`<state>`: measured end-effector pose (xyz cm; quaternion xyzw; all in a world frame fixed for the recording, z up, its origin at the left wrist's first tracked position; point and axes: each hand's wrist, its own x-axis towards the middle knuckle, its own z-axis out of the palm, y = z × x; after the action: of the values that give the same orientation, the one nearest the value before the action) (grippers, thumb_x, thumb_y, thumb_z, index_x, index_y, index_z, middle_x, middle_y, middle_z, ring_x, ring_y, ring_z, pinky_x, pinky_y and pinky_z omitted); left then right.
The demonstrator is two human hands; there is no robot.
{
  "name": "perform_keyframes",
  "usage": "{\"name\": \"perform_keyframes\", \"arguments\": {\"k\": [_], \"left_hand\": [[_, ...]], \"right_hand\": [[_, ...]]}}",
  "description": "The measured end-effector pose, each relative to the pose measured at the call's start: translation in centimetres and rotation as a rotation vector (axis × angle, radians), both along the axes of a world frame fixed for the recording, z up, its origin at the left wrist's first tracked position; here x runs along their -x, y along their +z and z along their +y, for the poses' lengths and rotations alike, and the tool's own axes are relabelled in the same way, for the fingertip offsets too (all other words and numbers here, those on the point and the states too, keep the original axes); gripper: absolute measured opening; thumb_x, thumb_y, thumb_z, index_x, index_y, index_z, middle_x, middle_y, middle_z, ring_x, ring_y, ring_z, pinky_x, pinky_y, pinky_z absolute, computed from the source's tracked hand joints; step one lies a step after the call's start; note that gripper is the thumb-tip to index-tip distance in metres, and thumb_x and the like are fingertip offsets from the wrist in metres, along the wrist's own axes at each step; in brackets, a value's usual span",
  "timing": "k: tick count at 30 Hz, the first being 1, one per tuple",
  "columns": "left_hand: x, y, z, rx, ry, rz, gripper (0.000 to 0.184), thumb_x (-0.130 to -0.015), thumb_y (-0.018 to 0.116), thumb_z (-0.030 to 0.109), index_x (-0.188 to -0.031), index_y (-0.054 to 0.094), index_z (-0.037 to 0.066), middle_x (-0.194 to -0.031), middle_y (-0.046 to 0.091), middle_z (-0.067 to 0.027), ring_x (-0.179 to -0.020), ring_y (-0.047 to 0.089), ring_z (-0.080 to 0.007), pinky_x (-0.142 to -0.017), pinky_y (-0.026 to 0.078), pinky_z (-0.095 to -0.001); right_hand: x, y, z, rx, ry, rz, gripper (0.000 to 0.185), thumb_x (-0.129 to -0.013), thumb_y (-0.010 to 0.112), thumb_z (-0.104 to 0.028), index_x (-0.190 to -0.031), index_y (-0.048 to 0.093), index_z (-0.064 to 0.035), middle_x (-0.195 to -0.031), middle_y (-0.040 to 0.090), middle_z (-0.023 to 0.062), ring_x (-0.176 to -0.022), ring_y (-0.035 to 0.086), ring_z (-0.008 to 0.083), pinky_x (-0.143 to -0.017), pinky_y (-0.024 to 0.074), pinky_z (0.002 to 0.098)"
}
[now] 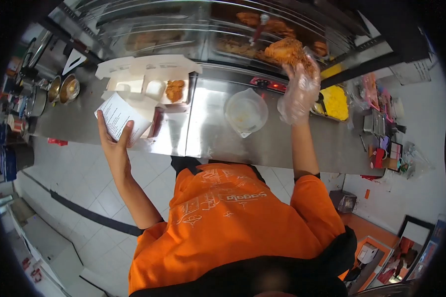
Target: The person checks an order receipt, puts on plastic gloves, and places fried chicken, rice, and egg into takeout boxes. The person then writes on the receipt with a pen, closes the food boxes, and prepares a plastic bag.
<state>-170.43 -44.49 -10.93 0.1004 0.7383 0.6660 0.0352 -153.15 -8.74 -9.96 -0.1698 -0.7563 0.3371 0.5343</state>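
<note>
My left hand (115,151) pinches a white paper (118,118) with printed lines, between thumb and fingers, at the counter's front edge. Just behind it sits an open cardboard meal box (176,63) holding a white mound, probably rice (155,89), and a small piece of fried chicken (174,91). In a clear plastic glove, my right hand (302,94) is raised at the warmer's opening, its fingers closed around a large piece of fried chicken (284,51). A translucent plastic bowl (246,113) rests on the counter between my hands.
The glass warmer (183,32) spans the back, with fried pieces on its shelves and red-handled tongs (258,32). A tray of yellow food (334,101) stands right of my right forearm. Metal bowls (68,89) are at the left on the steel counter (208,141).
</note>
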Motion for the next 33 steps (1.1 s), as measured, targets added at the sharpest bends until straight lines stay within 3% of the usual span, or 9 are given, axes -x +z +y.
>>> {"name": "perform_keyframes", "arguments": {"k": [1,3,5,10,13,18,22,27,33], "left_hand": [[0.5,-0.1,-1.0,-0.003,0.040,-0.017,0.082,-0.078,0.071,0.004,-0.144,0.024,-0.006,-0.137,0.042,-0.0209,-0.121,0.047,-0.0244,-0.100,0.038,-0.0309],[1.4,-0.4,-3.3,-0.016,0.129,-0.020,0.082,-0.079,0.071,0.005,-0.144,0.024,-0.007,-0.138,0.041,-0.0203,-0.123,0.046,-0.0243,-0.101,0.036,-0.0306],[2.1,-0.6,-5.9,-0.037,0.231,0.006,0.082,-0.079,0.071,0.005,-0.144,0.023,-0.009,-0.140,0.039,-0.0202,-0.125,0.043,-0.0244,-0.102,0.035,-0.0304],[2.1,0.2,-12.2,0.087,0.517,0.019,0.084,-0.079,0.073,0.011,-0.144,0.023,-0.007,-0.143,0.035,-0.0214,-0.129,0.039,-0.0275,-0.107,0.029,-0.0342],[1.5,-0.1,-15.1,0.130,0.627,-0.003,0.085,-0.078,0.073,0.016,-0.145,0.024,-0.005,-0.143,0.035,-0.0217,-0.130,0.038,-0.0292,-0.107,0.029,-0.0368],[1.7,-0.6,-17.1,0.124,0.668,-0.089,0.083,-0.078,0.073,0.018,-0.144,0.027,-0.003,-0.143,0.035,-0.0218,-0.130,0.039,-0.0291,-0.105,0.032,-0.0370],[2.3,-0.6,-16.7,0.134,0.653,-0.063,0.083,-0.079,0.073,0.017,-0.145,0.026,-0.002,-0.144,0.034,-0.0206,-0.130,0.038,-0.0282,-0.105,0.032,-0.0359],[5.0,-2.8,-15.6,0.180,0.583,0.020,0.079,-0.082,0.073,0.016,-0.145,0.027,-0.001,-0.146,0.033,-0.0182,-0.131,0.037,-0.0252,-0.107,0.030,-0.0348],[5.4,-2.7,-7.0,-0.047,0.446,0.008,0.076,-0.085,0.069,0.011,-0.145,0.025,-0.002,-0.143,0.035,-0.0176,-0.120,0.048,-0.0251,-0.095,0.045,-0.0374]], "right_hand": [[-0.8,0.7,-0.9,-0.401,-0.071,-0.338,0.026,-0.093,0.053,-0.008,-0.119,0.054,-0.0034,-0.120,0.057,0.0166,-0.109,0.059,0.0261,-0.096,0.0489,0.0383],[2.6,1.8,-5.8,1.112,0.454,0.287,0.027,-0.092,0.054,-0.007,-0.119,0.053,-0.0040,-0.114,0.060,0.0152,-0.104,0.061,0.0228,-0.093,0.0511,0.0376],[5.3,0.7,-8.8,1.121,0.627,-0.015,0.029,-0.091,0.057,-0.011,-0.118,0.054,-0.0036,-0.111,0.060,0.0139,-0.103,0.061,0.0213,-0.090,0.0518,0.0356],[14.9,-10.9,-17.7,0.771,0.990,-0.598,0.038,-0.088,0.064,-0.025,-0.117,0.053,-0.0020,-0.106,0.060,0.0085,-0.091,0.061,0.0152,-0.078,0.0516,0.0320],[19.1,-11.1,-24.5,0.475,1.034,-0.726,0.027,-0.090,0.056,-0.012,-0.117,0.056,-0.0056,-0.109,0.061,0.0087,-0.103,0.060,0.0199,-0.089,0.0514,0.0339],[23.5,-17.0,-31.2,-0.596,0.703,-1.532,0.034,-0.093,0.043,-0.013,-0.125,0.053,-0.0082,-0.112,0.062,0.0144,-0.103,0.062,0.0266,-0.088,0.0442,0.0478],[18.9,-14.5,-31.1,-0.631,0.799,-1.094,0.031,-0.091,0.047,-0.016,-0.119,0.059,-0.0088,-0.111,0.064,0.0124,-0.103,0.061,0.0232,-0.089,0.0417,0.0465],[12.4,-6.5,-18.7,-0.094,0.960,-1.265,0.027,-0.090,0.058,-0.020,-0.114,0.062,-0.0059,-0.115,0.063,0.0119,-0.105,0.060,0.0236,-0.093,0.0463,0.0401],[1.2,1.8,2.9,-0.374,-0.320,-0.892,0.040,-0.090,0.051,-0.013,-0.130,0.052,-0.0104,-0.107,0.062,0.0211,-0.096,0.060,0.0371,-0.083,0.0481,0.0432]]}}
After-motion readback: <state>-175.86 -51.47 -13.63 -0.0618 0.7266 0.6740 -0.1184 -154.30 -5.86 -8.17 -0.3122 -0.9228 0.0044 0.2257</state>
